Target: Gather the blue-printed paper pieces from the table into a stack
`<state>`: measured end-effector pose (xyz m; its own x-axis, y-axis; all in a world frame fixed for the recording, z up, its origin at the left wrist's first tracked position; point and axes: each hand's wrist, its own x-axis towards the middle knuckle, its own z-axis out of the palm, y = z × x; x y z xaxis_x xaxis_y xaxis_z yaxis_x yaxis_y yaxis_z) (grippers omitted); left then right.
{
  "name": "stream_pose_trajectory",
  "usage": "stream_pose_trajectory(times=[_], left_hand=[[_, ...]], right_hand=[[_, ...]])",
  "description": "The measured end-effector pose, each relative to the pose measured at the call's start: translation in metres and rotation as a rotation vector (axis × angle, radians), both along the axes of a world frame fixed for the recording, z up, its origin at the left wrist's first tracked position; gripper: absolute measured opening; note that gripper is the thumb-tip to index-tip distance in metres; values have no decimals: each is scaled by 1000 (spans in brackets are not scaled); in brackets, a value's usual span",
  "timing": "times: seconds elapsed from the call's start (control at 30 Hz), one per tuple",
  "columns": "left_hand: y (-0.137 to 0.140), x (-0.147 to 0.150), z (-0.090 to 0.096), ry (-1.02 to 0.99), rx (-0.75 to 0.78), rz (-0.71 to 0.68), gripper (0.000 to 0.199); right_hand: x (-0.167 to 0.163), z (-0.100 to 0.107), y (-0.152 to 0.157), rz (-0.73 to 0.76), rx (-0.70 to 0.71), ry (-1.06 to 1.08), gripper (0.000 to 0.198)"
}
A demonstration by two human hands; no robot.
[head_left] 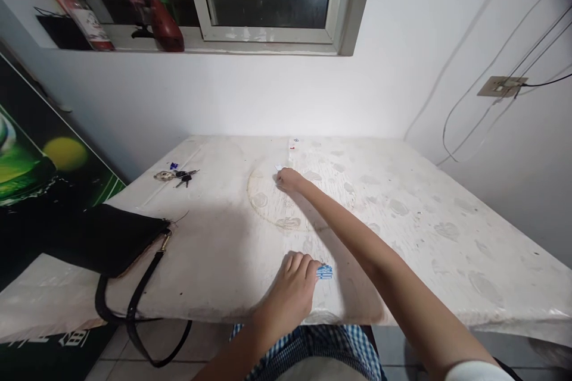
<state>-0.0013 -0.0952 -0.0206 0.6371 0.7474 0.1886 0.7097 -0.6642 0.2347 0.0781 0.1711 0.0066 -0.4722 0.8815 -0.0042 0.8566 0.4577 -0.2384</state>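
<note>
My left hand [292, 286] rests near the front edge of the table, its fingers closed around a small stack of blue-and-white playing cards [324, 272] that sticks out on its right. My right arm stretches far across the tabletop. At its end, my right hand [289, 180] is closed, with a white card [279, 168] partly showing at its fingertips; the rest of that card is hidden. Just beyond it, close to the back edge, lies a white card [292, 144] with small red and dark marks, too small to read.
The table [214, 250] has a stained, light plastic cover. Keys [183, 176] and a small blue item [174, 165] lie at the left. A black bag [107, 238] with its strap hangs over the left front edge. Bottles [166, 24] stand on the windowsill; cables run from a wall socket [501, 86].
</note>
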Motion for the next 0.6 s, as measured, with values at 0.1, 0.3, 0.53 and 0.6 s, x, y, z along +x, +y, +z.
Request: stream_pose_trajectory(times=[0.1, 0.3, 0.53, 0.6], left_hand=[[0, 0, 0, -6, -1, 7, 25], [-1, 1, 0, -16, -10, 13, 24], [-2, 1, 5, -18, 0, 17, 23], [-2, 0, 6, -29, -5, 17, 23]], right_hand=[[5, -5, -8, 9, 23, 11, 29], [15, -7, -18, 48, -36, 107, 27], [18, -8, -36, 31, -81, 266, 28], [21, -6, -44, 44, -63, 332, 27]])
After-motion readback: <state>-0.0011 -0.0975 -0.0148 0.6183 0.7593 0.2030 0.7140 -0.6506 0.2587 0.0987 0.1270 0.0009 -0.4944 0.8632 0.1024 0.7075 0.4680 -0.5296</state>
